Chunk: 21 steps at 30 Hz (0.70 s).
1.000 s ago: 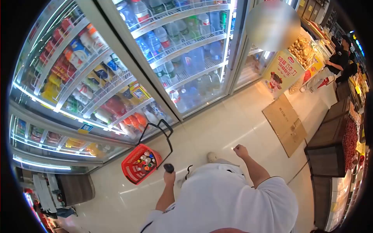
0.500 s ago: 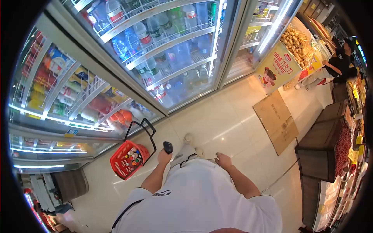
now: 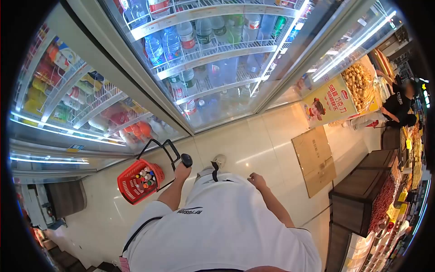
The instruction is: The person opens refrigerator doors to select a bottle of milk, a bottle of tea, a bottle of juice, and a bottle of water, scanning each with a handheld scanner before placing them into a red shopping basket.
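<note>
My left hand [image 3: 182, 172] is wrapped around a black object with a rounded head [image 3: 186, 160], whose kind I cannot make out. Close beside that hand, on the floor to the left, is a red shopping basket [image 3: 127, 185] with black handles [image 3: 170, 147] standing up. Inside it lie several small bottles [image 3: 146, 177] with coloured caps. My right hand [image 3: 257, 180] hangs in front of the body, fingers loosely curled and nothing showing in them. One of my shoes [image 3: 219, 159] points toward the coolers.
Glass-door coolers [image 3: 195, 122] with bottled drinks and packaged goods line the front and left. A flat cardboard sheet [image 3: 315, 161] lies on the tiles at right, near a sign [image 3: 324, 102]. Dark display stands [image 3: 358, 192] run along the right. A person in black [image 3: 398, 106] is by the far stand.
The view has turned and shifted a little, with the coolers appearing larger. The basket and my left hand have slid left in view. The black object stays in my left hand.
</note>
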### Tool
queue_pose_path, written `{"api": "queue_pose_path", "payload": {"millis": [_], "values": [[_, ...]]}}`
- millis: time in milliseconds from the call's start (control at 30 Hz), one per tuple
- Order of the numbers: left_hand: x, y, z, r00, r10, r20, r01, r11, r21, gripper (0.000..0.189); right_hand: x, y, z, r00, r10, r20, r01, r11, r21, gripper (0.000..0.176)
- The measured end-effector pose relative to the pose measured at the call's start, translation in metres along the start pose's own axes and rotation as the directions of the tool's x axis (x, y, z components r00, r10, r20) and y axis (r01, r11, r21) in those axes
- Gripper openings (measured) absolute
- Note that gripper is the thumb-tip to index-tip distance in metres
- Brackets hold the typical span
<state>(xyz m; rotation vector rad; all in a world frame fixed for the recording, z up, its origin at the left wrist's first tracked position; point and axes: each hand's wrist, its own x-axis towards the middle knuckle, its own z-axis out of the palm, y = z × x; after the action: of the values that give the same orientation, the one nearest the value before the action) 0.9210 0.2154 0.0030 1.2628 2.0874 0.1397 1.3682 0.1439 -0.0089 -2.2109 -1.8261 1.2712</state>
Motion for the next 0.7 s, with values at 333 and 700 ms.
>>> {"api": "queue_pose_path", "payload": {"millis": [333,700], "values": [[0.062,0.061,0.014,0.987,0.126,0.100,-0.130,0.991,0.035,0.041,0.028,-0.001,-0.049,0.947,0.128,-0.294,-0.050,0.964,0.261,0.030],[0.080,0.138,0.042,0.970,0.154,0.186,-0.193,0.956,0.220,0.039,0.035,0.109,-0.093,0.786,0.450,-0.423,-0.275,0.868,0.413,0.020]]}}
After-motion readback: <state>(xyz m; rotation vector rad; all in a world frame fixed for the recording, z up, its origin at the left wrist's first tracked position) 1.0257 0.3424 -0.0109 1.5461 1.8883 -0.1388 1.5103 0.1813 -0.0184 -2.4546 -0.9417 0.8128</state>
